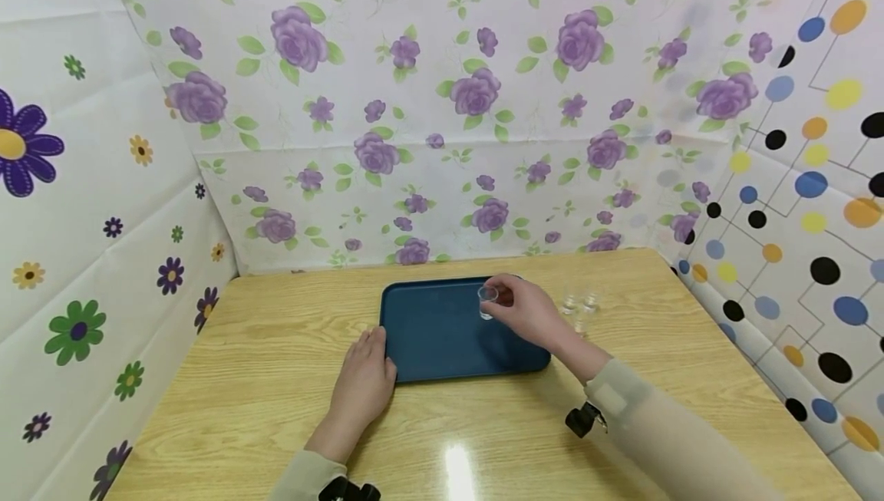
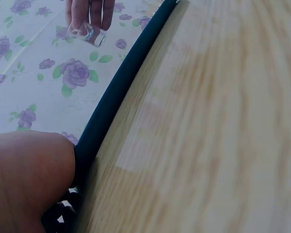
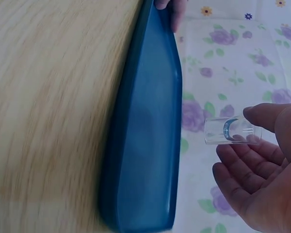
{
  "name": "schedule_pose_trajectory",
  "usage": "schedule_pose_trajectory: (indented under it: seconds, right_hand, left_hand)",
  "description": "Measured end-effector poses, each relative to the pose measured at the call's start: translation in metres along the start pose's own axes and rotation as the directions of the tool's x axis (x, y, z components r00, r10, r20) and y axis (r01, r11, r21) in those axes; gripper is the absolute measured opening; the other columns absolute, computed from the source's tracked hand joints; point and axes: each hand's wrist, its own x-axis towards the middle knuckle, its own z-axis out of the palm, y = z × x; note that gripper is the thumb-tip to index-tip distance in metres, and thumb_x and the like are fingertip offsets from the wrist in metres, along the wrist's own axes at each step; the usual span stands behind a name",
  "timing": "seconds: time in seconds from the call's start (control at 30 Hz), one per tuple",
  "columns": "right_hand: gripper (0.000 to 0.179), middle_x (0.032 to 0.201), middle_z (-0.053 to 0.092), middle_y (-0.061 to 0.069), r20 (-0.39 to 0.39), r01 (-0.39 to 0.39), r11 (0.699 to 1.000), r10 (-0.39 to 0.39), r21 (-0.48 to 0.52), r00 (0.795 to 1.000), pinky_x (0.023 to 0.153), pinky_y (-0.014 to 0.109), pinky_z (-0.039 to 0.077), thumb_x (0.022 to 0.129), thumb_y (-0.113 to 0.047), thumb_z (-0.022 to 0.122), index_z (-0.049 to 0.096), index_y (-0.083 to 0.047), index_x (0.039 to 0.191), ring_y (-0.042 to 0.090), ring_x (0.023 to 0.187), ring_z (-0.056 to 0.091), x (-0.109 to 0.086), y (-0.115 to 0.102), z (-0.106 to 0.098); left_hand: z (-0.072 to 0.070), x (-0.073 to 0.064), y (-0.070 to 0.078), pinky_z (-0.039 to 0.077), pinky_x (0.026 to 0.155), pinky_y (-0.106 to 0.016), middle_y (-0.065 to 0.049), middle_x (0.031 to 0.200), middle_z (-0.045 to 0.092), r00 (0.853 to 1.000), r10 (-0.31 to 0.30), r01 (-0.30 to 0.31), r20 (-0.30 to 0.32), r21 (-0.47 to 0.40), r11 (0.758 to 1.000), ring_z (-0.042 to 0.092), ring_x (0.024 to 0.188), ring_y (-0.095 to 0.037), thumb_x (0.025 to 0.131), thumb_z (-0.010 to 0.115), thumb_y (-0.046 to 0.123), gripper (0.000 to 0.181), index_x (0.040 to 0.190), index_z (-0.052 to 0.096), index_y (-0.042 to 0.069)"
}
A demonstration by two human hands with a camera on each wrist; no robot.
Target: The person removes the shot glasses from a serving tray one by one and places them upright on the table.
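Note:
My right hand pinches a small clear shot glass between thumb and fingers, above the right part of a dark blue tray. In the right wrist view, the shot glass appears off the tray's surface, its far end free of the fingers. My left hand holds the tray's left edge, with the thumb at the rim near the front corner and the fingers along the side. The left wrist view shows that thumb against the blue rim; the other left fingers are hidden there.
Several small clear glasses stand on the wooden table, right of the tray and behind my right forearm. A flowered cloth hangs behind the table, with patterned cloths at both sides.

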Motion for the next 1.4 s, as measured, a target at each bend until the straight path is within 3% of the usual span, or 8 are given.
schedule_pose_trajectory:
  seconds: [0.5,1.4]
  right_hand:
    - [0.042,0.127,0.074,0.008,-0.063,-0.032,0.999,0.03,-0.027,0.998,0.099,0.052,0.062,0.109,-0.031,0.074,0.068,-0.009,0.145,0.028,0.115,0.072,-0.024,0.021,-0.047]
    - [0.052,0.128,0.073,0.014,-0.181,-0.093,0.986,0.068,-0.138,0.981,0.097,0.059,0.061,0.11,-0.038,0.071,0.064,-0.003,0.149,0.035,0.116,0.072,-0.062,0.062,-0.112]
  left_hand:
    - [-0.002,-0.003,0.0,0.03,0.131,-0.062,-0.031,0.165,0.048,1.0,0.017,-0.017,-0.017,0.003,1.0,0.039,0.158,-0.048,0.112,0.056,0.008,0.056,0.163,0.043,-0.013]
    - [0.001,0.001,0.0,0.026,0.133,-0.061,-0.031,0.168,0.043,1.0,-0.003,0.004,0.022,-0.007,1.0,0.033,0.161,-0.047,0.113,0.054,0.012,0.059,0.166,0.038,-0.011]
